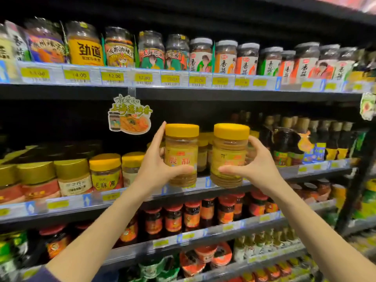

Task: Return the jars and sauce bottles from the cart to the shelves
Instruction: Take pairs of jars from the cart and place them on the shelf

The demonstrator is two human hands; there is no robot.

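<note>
Yellow lids on two jars, side by side, held up in front of the middle shelf [67, 203]. Left jar [181, 157] gripped in the left hand [156, 165], thumb across the label. Right jar [230, 157] gripped in the right hand [258, 165], just beside the first, not touching. More yellow-lid jars [105, 171] behind and to the left on that shelf.

Both arms raised, forearms bare. Left hand [156, 165] grips left jar [181, 147]; right hand [258, 167] grips right jar [227, 151], thumbs across front.
</note>
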